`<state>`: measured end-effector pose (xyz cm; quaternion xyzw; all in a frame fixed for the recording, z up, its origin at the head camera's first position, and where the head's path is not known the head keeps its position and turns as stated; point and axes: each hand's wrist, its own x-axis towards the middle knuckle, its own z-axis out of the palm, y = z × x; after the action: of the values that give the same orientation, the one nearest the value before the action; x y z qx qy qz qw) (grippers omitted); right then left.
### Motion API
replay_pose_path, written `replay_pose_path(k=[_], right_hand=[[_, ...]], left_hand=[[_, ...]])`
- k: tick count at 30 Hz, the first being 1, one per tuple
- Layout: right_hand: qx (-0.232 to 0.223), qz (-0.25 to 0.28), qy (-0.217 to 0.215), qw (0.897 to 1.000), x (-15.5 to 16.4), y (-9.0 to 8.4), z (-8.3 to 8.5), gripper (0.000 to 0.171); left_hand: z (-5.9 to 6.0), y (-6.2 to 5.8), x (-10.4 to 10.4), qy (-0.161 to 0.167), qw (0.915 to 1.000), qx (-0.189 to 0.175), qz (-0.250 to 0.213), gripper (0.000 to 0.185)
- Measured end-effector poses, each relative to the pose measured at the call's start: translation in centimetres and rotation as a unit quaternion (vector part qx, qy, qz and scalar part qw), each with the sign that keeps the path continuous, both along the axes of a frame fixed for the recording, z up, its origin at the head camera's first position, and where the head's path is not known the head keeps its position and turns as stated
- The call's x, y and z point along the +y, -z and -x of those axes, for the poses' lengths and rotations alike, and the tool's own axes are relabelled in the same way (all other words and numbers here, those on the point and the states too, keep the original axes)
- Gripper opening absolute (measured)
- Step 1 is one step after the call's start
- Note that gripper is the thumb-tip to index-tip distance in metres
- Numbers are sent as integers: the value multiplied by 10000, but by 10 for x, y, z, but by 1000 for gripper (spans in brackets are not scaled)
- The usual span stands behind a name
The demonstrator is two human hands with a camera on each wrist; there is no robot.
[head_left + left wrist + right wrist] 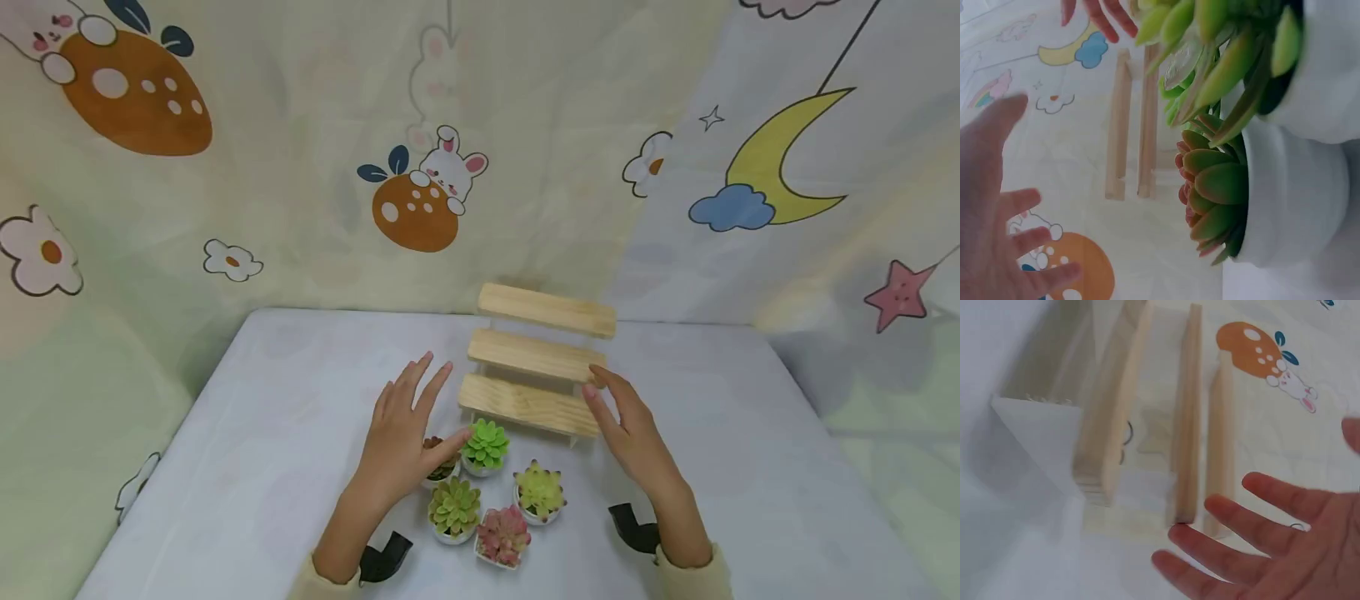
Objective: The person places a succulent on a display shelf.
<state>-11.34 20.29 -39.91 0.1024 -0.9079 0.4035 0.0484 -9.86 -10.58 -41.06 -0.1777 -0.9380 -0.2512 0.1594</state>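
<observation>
A wooden three-tier stand with pale slats and clear supports is at the back of the white table. My left hand, fingers spread and holding nothing, hovers over the potted succulents to the stand's left front. Its thumb overlaps the bright green succulent in the head view, and it partly hides the dark reddish-green succulent. My right hand is beside the stand's right end, fingers extended and nothing in its grasp. In the right wrist view, its fingertips appear right at the slat ends.
In front of the stand sit more potted succulents: a green one, a yellow-green one and a pink one. Black wrist straps show at both sleeves. Behind the table hangs a printed cloth backdrop.
</observation>
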Motion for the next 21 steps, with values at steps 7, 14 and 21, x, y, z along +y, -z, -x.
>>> replay_pose_path(k=[7,14,21], right_hand=[[-390,962,1380,9850,10,8,10,43],[-1954,1874,1371,9528,22,25,22,49],[-2279,2710,811,9317,23,40,26,49]], left_hand=[[-23,-3,-9,-159,9860,563,-1564,63],[-54,9,-11,-104,9717,282,-2345,54],[-70,25,-5,-332,9502,-410,-3070,49]])
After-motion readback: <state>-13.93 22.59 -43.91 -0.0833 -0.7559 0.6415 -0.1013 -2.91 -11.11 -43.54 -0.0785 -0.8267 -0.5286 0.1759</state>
